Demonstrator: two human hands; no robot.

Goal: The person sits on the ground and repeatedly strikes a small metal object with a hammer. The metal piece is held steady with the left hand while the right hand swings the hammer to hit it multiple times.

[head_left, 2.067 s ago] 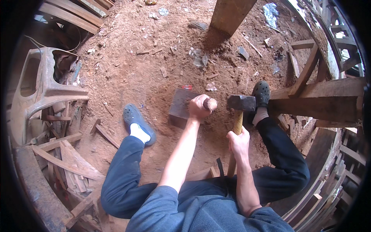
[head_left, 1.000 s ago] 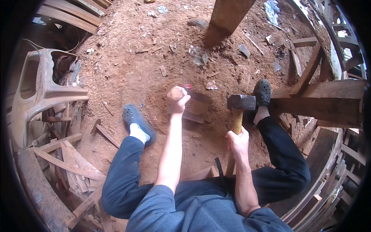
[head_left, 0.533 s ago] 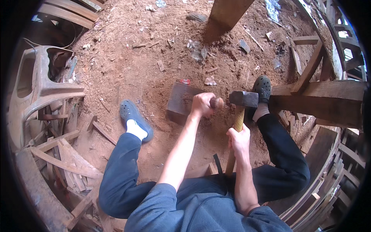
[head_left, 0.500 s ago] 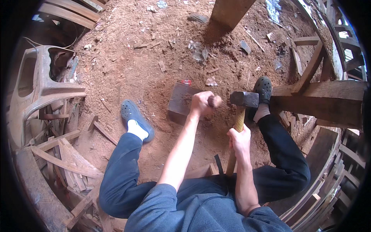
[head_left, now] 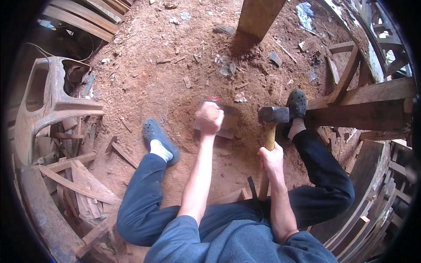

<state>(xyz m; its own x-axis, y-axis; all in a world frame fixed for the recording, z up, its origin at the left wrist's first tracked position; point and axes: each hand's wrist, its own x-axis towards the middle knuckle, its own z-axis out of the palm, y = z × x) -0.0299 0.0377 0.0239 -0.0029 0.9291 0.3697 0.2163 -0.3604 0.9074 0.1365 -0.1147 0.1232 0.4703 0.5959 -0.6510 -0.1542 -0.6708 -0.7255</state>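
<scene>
My right hand is closed round the yellow-wrapped handle of a sledgehammer, just below its dark metal head. The lower wooden part of the shaft runs down between my legs. Over the ground to the left, my left hand is clenched round a round wooden handle, seen end-on and smeared by motion. Behind and under this fist shows a broad, dark, flat plate, partly covered by the hand. Whether the plate is joined to the handle, I cannot tell.
Sawdust and wood scraps cover the ground. A wooden post stands ahead; a heavy beam lies right, beside my right clog. A carved wooden frame and offcuts crowd the left. Stacked boards lie lower right.
My left hand has moved left with the wooden handle, from the plate's right side to over its left part. The sledgehammer and my right hand have hardly moved.
</scene>
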